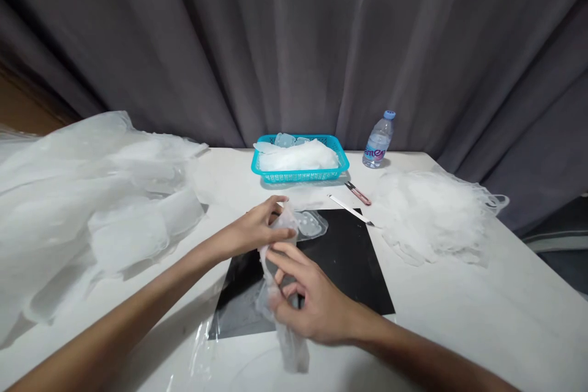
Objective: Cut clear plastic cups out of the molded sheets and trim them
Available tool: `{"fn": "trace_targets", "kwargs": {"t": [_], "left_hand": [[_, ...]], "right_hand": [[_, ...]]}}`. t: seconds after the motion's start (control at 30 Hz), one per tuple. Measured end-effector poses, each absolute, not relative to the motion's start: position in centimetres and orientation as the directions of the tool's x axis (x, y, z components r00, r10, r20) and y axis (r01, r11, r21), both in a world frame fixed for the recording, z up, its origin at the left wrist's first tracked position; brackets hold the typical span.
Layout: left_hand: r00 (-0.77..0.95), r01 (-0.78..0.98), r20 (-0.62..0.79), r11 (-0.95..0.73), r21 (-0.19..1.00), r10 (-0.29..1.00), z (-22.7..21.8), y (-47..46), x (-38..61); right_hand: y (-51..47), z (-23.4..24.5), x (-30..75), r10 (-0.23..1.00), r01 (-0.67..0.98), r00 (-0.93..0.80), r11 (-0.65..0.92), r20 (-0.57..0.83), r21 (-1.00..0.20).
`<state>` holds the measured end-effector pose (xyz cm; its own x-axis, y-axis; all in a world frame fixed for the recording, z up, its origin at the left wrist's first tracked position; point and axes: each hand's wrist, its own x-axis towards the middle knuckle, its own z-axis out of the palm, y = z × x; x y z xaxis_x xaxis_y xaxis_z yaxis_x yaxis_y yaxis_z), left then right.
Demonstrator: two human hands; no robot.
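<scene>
A strip of thin, whitish translucent fabric (293, 349) hangs between my hands over a black mat (353, 263). My left hand (264, 225) pinches its upper end between thumb and fingers. Lower down, my right hand (312, 297) has its fingers curled on the same strip, with the thumb pressed against it. A clear, flat plastic template (312, 225) with small holes lies on the mat's far edge, just beyond my left fingertips. Its left part is hidden by the fabric.
A turquoise basket (301, 176) holding white fluffy material stands at the back. To its right are a water bottle (378, 141), thread snips (358, 193) and a white pen-like tool (351, 209). Piles of sheer white fabric (133, 226) lie left and white pieces (432, 214) right.
</scene>
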<state>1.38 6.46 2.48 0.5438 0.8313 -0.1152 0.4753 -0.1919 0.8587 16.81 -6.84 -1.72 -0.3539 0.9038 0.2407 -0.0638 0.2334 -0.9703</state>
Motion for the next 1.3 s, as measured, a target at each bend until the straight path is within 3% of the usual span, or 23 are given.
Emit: {"fn": "trace_targets", "kwargs": {"t": [0.13,0.27,0.37,0.5,0.6,0.73,0.8,0.9,1.07,1.3], "left_hand": [[0.554,0.272,-0.219,0.074,0.959,0.803,3.7,6.0,1.7],[0.529,0.161,-0.200,0.133,0.978,0.825,2.8,6.0,2.1],[0.561,0.073,-0.165,0.151,0.986,0.811,1.9,5.8,2.3],[0.731,0.100,-0.113,0.057,0.993,0.673,2.1,5.0,2.3],[0.785,0.208,-0.047,-0.191,0.959,0.618,1.9,5.0,2.1],[0.549,0.376,0.265,-0.517,0.769,0.793,-0.3,5.4,1.8],[0.620,0.462,0.300,-0.647,0.607,0.725,-1.6,4.8,1.8],[0.779,0.420,0.295,-0.809,0.410,0.554,-2.7,2.7,2.1],[0.887,0.375,0.199,-0.900,0.221,0.418,-3.0,-0.2,2.6],[0.831,0.521,0.216,-0.853,0.022,0.513,-3.2,-3.7,1.7]], "right_hand": [[-6.2,-1.7,18.9,0.965,-0.153,-0.148,0.196,0.218,-0.969],[-4.7,-2.4,21.1,0.952,0.083,0.103,0.280,0.288,-0.956],[-3.6,-3.1,21.8,0.951,0.066,0.148,0.263,0.270,-0.963],[-2.4,-3.6,22.2,0.977,-0.197,0.189,0.138,0.100,-0.971],[-1.6,-3.9,23.0,0.960,-0.258,0.262,0.168,0.098,-0.952],[-0.8,-4.9,24.8,0.920,-0.069,0.350,0.212,0.175,-0.975],[-0.6,-5.7,25.8,0.914,0.107,0.343,0.192,0.218,-0.975],[-0.1,-6.4,27.7,0.906,0.280,0.330,0.174,0.265,-0.944],[0.8,-5.6,31.6,0.900,0.500,0.258,0.187,0.351,-0.845],[0.5,-4.4,32.9,0.938,0.606,0.017,0.266,0.346,-0.750]]}}
